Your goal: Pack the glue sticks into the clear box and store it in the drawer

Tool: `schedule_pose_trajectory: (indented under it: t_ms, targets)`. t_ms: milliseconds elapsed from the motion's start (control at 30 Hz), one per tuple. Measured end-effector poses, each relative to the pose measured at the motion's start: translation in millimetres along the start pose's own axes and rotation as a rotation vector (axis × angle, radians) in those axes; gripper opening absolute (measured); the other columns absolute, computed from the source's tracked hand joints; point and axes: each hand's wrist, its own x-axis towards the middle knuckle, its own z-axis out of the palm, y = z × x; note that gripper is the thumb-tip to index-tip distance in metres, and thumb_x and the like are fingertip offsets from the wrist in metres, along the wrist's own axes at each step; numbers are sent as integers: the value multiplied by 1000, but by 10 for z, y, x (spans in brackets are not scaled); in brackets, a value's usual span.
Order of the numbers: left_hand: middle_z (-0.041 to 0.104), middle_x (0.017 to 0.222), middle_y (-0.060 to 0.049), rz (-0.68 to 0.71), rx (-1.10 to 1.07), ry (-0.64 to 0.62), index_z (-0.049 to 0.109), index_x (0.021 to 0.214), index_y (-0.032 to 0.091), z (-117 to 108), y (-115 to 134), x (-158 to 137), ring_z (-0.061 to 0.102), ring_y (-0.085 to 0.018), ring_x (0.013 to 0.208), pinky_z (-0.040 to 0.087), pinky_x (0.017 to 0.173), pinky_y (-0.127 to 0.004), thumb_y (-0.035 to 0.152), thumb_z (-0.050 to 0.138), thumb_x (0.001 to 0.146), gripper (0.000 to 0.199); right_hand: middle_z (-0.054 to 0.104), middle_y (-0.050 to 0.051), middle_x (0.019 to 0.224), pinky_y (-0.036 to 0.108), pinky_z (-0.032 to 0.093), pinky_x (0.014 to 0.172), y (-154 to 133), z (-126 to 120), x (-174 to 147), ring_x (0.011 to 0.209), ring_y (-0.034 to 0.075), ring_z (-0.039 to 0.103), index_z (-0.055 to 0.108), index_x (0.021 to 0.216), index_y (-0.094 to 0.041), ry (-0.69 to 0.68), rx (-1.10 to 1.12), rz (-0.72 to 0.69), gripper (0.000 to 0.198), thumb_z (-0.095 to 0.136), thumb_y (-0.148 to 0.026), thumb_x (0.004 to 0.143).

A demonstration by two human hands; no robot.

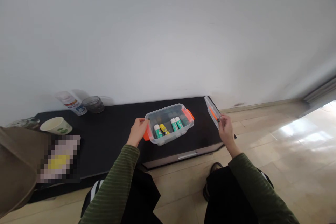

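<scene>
A clear plastic box (168, 140) with orange clips stands uncovered on the black cabinet top. Inside it lie several glue sticks, green ones with white caps (174, 124) and a yellow one (164, 129). My left hand (138, 131) pinches the box's left rim beside the orange clip. Off to the right, my right hand (225, 128) grips the clear lid (210, 106) by its edge; the lid is tilted nearly on its side, and an orange part shows on it. The fingertips of my right hand are partly hidden behind the lid's edge.
The black cabinet (112, 140) runs along a white wall. A spray can (72, 102), a glass ashtray-like dish (93, 104) and a paper cup (56, 126) stand at its left. A blurred-out item (59, 161) and a brown cap (18, 171) are at far left.
</scene>
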Motion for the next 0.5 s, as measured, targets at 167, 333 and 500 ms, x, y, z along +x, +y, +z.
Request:
schedule_pose_trajectory:
  t_ms: [167, 333, 500]
  targets:
    - [72, 96, -7, 73, -119, -45, 63, 109, 19, -6, -52, -107, 67, -22, 83, 52, 74, -33, 48, 67, 76, 44, 66, 6, 114, 49, 54, 97, -76, -121, 355, 106, 19, 68, 48, 107, -23, 547, 607, 298, 31, 57, -50, 93]
    - [72, 107, -9, 111, -244, -112, 66, 112, 18, 23, 35, -125, 67, -23, 92, 52, 81, -34, 55, 68, 73, 54, 72, 7, 109, 37, 55, 99, 66, 31, 579, 107, 17, 69, 61, 95, -19, 461, 959, 666, 12, 57, -30, 93]
    - [69, 121, -12, 93, -343, -151, 65, 121, 16, 99, 80, -95, 65, -27, 107, 51, 93, -38, 57, 68, 73, 62, 76, 8, 86, 25, 62, 78, -34, 577, 579, 85, 17, 74, 68, 89, -15, -6, 1035, 1112, 16, 52, -17, 93]
